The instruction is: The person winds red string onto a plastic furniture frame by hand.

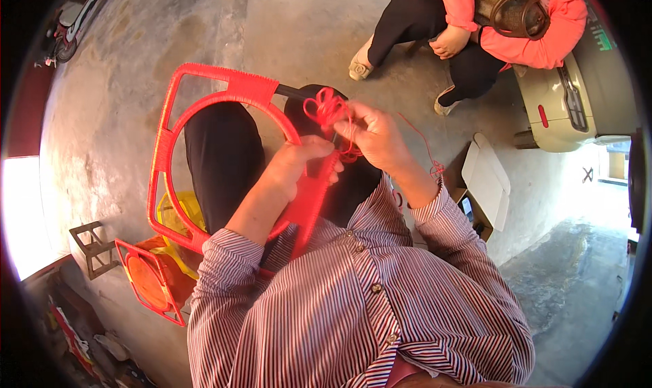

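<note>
A square frame with a round ring inside it [165, 158], mostly wrapped in red cord, rests across my lap. My left hand [299, 162] is closed around the frame's right side, its fingertips showing past the bar. Near the far right corner a stretch of dark bar [291, 91] shows bare of cord. Just right of that bar, my right hand [377, 138] pinches a looped bundle of red cord [326, 108]. More loops hang below its fingers. A thin red strand [424, 138] runs behind the right hand to a small tangle by my right sleeve.
A second red frame with an orange disc [146, 279] stands at the lower left, beside a yellow thing [178, 249] and a bare dark frame [93, 247]. An opened box [485, 177] lies on the right. Across from me sits a person in a coral top [455, 4], near a parked vehicle [557, 103].
</note>
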Demonstrator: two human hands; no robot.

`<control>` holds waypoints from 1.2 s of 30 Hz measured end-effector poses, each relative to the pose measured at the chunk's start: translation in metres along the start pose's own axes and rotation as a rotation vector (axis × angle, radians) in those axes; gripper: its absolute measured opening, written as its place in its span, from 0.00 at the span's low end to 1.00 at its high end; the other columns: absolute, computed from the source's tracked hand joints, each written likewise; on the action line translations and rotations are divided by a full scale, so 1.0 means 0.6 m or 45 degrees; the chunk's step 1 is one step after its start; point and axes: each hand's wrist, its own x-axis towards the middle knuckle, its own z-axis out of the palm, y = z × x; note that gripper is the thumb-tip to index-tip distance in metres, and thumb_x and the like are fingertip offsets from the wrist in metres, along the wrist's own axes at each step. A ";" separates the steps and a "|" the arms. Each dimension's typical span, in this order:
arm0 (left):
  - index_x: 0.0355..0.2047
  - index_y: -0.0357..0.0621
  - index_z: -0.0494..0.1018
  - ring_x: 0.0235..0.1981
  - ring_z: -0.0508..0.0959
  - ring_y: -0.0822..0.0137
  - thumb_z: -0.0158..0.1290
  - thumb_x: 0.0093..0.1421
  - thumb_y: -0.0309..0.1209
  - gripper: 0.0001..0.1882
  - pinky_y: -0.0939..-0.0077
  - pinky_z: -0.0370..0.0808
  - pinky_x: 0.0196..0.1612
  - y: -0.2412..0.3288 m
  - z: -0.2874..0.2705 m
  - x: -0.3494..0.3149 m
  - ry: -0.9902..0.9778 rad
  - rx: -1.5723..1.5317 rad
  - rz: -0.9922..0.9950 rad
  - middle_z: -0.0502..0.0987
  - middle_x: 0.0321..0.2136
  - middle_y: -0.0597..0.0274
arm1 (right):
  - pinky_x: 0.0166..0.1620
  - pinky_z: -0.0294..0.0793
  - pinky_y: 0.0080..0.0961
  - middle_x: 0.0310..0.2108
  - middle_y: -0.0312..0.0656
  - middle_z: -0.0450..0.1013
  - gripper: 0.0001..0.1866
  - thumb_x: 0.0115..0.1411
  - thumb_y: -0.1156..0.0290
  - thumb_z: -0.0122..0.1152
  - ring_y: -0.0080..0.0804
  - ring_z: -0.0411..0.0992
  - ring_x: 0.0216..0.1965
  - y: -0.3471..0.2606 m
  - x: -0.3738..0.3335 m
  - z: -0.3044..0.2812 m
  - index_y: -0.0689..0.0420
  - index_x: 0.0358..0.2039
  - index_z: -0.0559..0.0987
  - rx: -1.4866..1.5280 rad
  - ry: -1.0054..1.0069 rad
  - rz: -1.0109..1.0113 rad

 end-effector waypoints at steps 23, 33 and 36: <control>0.28 0.40 0.72 0.20 0.76 0.61 0.57 0.52 0.33 0.10 0.68 0.74 0.27 0.007 0.001 0.008 0.049 0.003 0.039 0.77 0.23 0.51 | 0.38 0.69 0.29 0.29 0.39 0.72 0.20 0.64 0.64 0.51 0.25 0.71 0.28 0.072 -0.172 -0.239 0.61 0.52 0.71 1.254 0.076 -0.155; 0.34 0.39 0.73 0.19 0.75 0.61 0.56 0.55 0.33 0.11 0.68 0.74 0.26 0.012 -0.007 0.011 0.096 -0.099 0.031 0.77 0.22 0.52 | 0.20 0.55 0.16 0.18 0.26 0.58 0.11 0.64 0.62 0.54 0.15 0.56 0.17 0.254 -0.344 -0.209 0.55 0.41 0.75 0.496 0.416 0.699; 0.39 0.37 0.72 0.22 0.77 0.61 0.54 0.58 0.33 0.13 0.67 0.75 0.28 0.013 -0.007 0.011 0.101 -0.056 0.014 0.77 0.24 0.51 | 0.23 0.60 0.17 0.23 0.28 0.64 0.13 0.63 0.63 0.55 0.16 0.61 0.21 0.214 -0.249 -0.209 0.57 0.43 0.76 0.611 0.729 0.726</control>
